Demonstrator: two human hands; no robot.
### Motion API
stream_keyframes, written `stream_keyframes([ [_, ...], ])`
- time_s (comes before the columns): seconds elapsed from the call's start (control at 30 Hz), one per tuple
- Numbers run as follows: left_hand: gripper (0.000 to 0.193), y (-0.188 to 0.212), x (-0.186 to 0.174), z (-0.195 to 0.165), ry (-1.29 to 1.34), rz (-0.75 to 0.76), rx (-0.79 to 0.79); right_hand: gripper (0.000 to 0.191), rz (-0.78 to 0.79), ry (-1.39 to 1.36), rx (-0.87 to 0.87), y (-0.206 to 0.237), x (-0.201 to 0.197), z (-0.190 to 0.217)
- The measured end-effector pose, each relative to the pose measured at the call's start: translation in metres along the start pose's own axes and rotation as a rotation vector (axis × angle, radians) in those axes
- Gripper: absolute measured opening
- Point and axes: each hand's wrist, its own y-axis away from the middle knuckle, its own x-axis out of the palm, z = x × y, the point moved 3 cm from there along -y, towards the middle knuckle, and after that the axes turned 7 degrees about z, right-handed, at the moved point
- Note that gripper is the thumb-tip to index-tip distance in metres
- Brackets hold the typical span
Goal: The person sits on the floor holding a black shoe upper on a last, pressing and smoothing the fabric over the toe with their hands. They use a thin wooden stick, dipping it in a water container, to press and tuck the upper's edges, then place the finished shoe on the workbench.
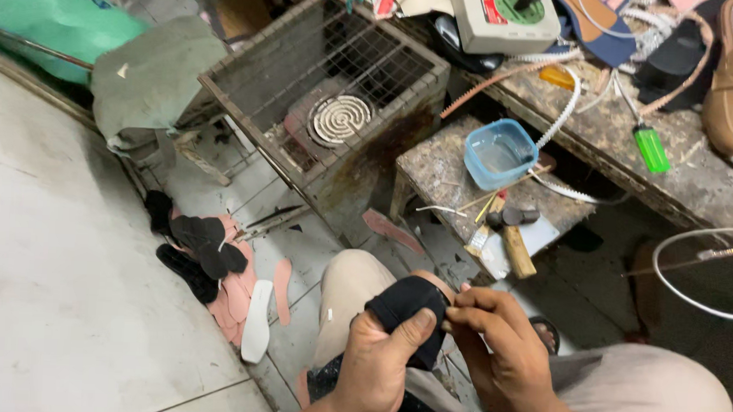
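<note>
My left hand [380,363] grips a black shoe piece [407,302] over my knee, thumb pressed on top of it. My right hand [500,344] pinches the piece's right edge, where a thin tan strip shows under the black. Both hands sit low in the middle of the head view, above my beige trousers [647,391]. What lies under the piece is hidden by my fingers.
A wire cage [322,80] holds a coil heater [340,117]. A small stained bench [450,173] carries a blue plastic tub [499,152] and a wooden-handled tool [517,250]. Black and pink sole cut-outs [216,261] lie on the tiled floor at left. A cluttered workbench [697,175] with a green lighter [652,148] stands behind.
</note>
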Motion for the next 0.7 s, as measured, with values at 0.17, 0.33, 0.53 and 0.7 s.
stream_keyframes([
  [0.17, 0.017, -0.001, -0.004, -0.001, 0.05, -0.04, -0.054, 0.035, 0.036, -0.014, 0.028, -0.002, 0.0, 0.002],
  [0.33, 0.015, -0.006, 0.0, -0.007, 0.014, 0.022, 0.027, 0.025, 0.019, -0.05, -0.001, -0.003, -0.003, 0.005],
  [0.53, 0.016, -0.008, -0.006, -0.006, 0.038, 0.001, 0.044, 0.022, 0.007, -0.151, 0.086, 0.006, -0.006, 0.003],
  [0.7, 0.017, -0.007, -0.007, -0.001, 0.02, -0.024, 0.053, 0.034, 0.051, -0.036, 0.05, 0.005, -0.002, 0.006],
])
